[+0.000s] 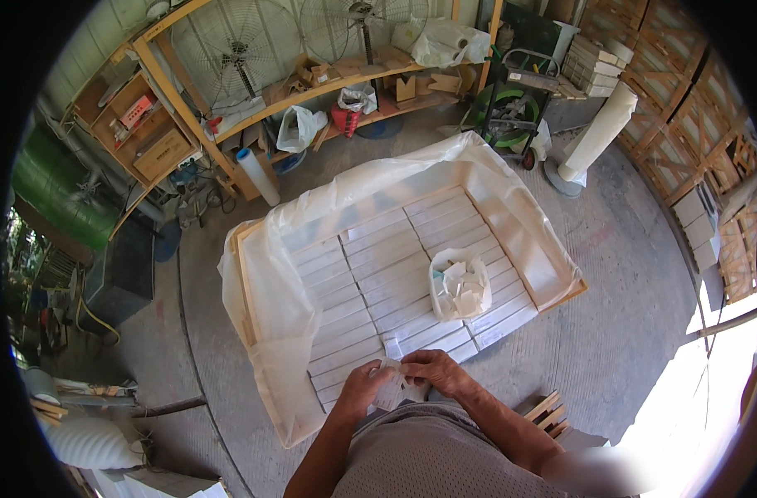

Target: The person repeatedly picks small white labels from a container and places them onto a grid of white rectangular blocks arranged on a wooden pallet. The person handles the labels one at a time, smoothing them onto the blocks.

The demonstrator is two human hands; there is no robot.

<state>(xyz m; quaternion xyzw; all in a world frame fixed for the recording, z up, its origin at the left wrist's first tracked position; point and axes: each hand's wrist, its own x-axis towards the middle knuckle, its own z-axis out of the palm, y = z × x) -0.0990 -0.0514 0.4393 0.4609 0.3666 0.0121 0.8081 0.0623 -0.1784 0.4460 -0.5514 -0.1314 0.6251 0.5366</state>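
Observation:
Close to my body, my left hand grips a small white card-like piece with dark marks on it. My right hand has its fingers bent in at the piece's upper right edge, pinching it or something at it too small to make out. Just beyond both hands lie rows of long white boxes, packed side by side in a large wooden crate lined with clear plastic film. On the boxes at the right stands a white tub full of loose white pieces.
A wooden shelf with two fans runs along the back wall. A blue-ended roll of film leans by it. At the back right are a hand truck and a tall white roll. Wood pieces lie near my right arm.

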